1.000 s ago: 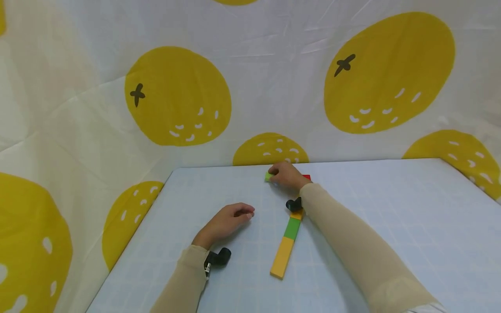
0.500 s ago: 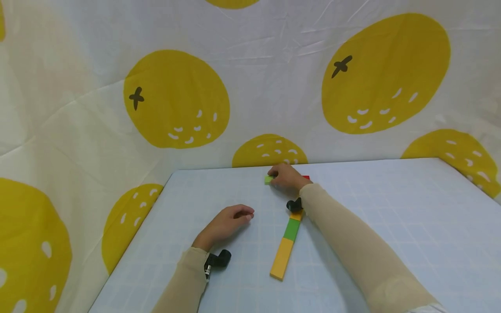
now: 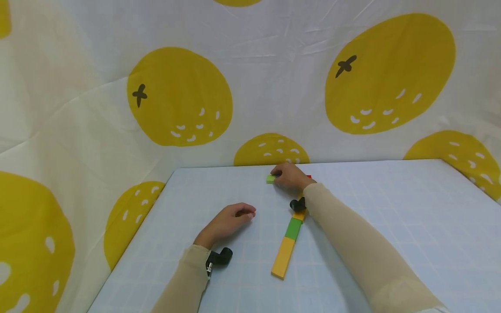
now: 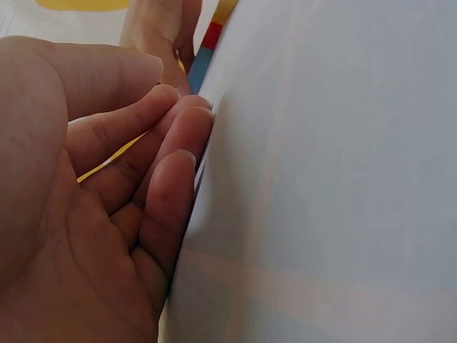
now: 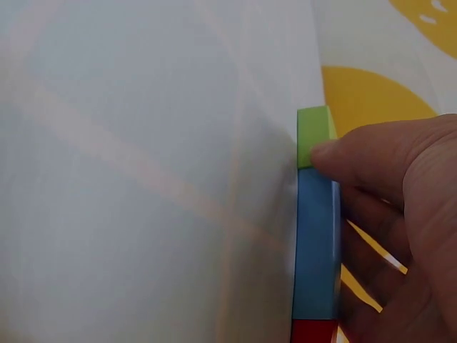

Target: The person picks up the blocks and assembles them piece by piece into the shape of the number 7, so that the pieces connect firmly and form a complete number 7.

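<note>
At the far edge of the table, my right hand (image 3: 290, 177) pinches a small light green block (image 5: 313, 136). Its thumb presses the block's near side; the fingertips behind are hidden. The light green block meets the end of a longer blue block (image 5: 314, 243), which a red block (image 5: 311, 331) adjoins. In the head view, the hand hides most of the blue one. My left hand (image 3: 227, 222) hovers low over or rests on the table, fingers loosely bent, with nothing in it. It lies left of the row of blocks.
From the near side a yellow-orange block (image 3: 283, 258), a green block (image 3: 293, 228) and another yellow-orange block (image 3: 298, 215) run in a line toward the back. A pale checked cloth covers the table (image 3: 375, 226). Behind it hangs a white curtain (image 3: 274, 87) with large yellow fruit prints.
The right hand has shifted very slightly to the right, and a little more of the light green block shows. The left hand and the row of blocks look unmoved.
</note>
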`<action>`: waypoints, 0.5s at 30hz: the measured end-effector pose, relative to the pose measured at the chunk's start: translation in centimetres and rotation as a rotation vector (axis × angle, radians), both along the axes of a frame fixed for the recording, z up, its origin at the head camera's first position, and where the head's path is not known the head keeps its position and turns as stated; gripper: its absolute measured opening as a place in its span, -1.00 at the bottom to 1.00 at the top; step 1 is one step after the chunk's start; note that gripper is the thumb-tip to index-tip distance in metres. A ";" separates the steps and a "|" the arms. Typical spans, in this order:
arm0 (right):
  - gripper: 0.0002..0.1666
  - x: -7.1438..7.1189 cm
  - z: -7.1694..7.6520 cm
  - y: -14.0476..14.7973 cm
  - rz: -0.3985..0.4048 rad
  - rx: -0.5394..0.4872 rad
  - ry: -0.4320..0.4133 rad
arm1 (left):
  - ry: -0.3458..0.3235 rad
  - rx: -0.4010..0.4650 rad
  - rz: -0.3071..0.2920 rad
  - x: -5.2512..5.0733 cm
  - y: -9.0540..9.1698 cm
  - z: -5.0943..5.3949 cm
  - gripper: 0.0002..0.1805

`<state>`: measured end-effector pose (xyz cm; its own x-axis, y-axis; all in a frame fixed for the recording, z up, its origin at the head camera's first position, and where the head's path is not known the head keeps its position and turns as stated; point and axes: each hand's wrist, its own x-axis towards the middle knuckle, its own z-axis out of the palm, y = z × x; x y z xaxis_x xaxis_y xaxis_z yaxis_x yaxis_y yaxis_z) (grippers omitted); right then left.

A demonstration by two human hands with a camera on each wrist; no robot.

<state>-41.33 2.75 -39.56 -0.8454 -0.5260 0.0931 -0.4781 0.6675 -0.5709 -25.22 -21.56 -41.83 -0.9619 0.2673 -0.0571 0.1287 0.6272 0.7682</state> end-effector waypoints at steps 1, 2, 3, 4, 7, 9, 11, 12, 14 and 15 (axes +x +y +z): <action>-0.57 0.0 -0.1 0.1 0.003 -0.002 0.005 | -0.002 -0.002 0.002 0.0 0.0 0.0 -0.75; -0.57 -0.1 -0.1 0.1 0.009 -0.002 0.013 | -0.004 -0.005 0.004 0.0 0.1 0.0 -0.75; -0.57 -0.1 -0.2 0.1 0.012 -0.004 0.018 | -0.006 -0.008 0.006 0.0 0.1 0.0 -0.75; -0.56 -0.2 -0.2 0.2 0.015 -0.006 0.021 | -0.009 -0.011 0.009 0.0 0.1 0.1 -0.75; -0.55 -0.2 -0.2 0.3 0.019 -0.009 0.020 | -0.009 -0.011 0.008 0.1 0.2 0.1 -0.74; -0.55 -0.3 -0.2 0.3 0.022 -0.007 0.017 | -0.008 -0.010 0.010 0.1 0.2 0.2 -0.74; -0.55 -0.3 -0.2 0.3 0.023 -0.005 0.009 | -0.008 -0.009 0.012 0.0 0.2 0.2 -0.74; -0.55 -0.3 -0.1 0.3 0.022 -0.003 0.005 | -0.007 -0.010 0.014 0.0 0.2 0.1 -0.75; -0.54 -0.2 0.0 0.3 0.014 -0.001 -0.011 | -0.002 -0.009 0.012 0.0 0.2 0.0 -0.75; -0.53 -0.2 0.1 0.3 0.008 -0.001 -0.020 | 0.001 -0.009 0.012 0.0 0.2 0.0 -0.75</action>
<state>-41.50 3.07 -39.50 -0.8429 -0.5327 0.0766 -0.4718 0.6629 -0.5814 -25.24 -21.39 -41.85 -0.9652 0.2549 -0.0588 0.1215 0.6358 0.7622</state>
